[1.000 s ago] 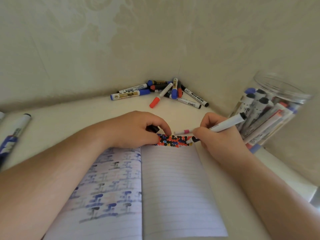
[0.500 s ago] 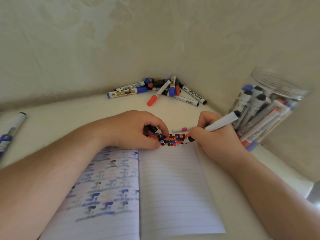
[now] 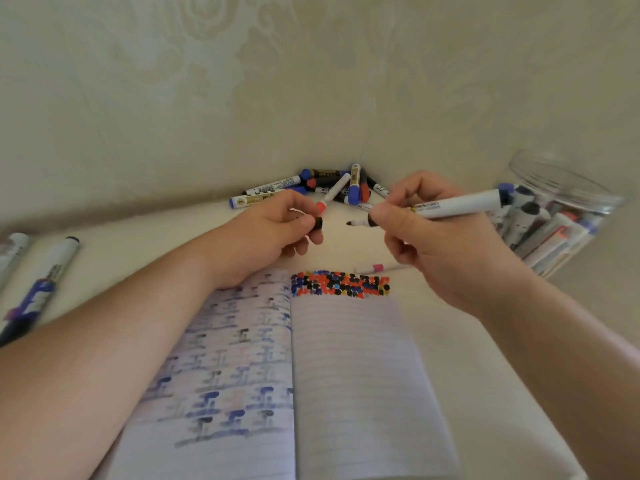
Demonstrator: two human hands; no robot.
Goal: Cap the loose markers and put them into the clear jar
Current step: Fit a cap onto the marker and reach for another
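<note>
My right hand [image 3: 426,244] grips a white marker [image 3: 453,206] with a black uncapped tip pointing left, lifted above the table. My left hand [image 3: 270,230] pinches a black cap [image 3: 318,224] a short gap to the left of that tip, its opening facing the tip. The clear jar [image 3: 568,188] stands at the right against the wall, with several capped markers leaning inside. A pile of loose markers [image 3: 332,188] lies in the wall corner behind my hands.
An open lined notebook [image 3: 339,375] with coloured dots along its top edge lies in front of me. A thin pen with a pink band [image 3: 379,268] rests just above it. Two more markers [image 3: 45,282] lie at the far left of the table.
Both hands have lifted off the notebook and risen toward the corner. The marker tip left the page and now points at the cap in my left hand.
</note>
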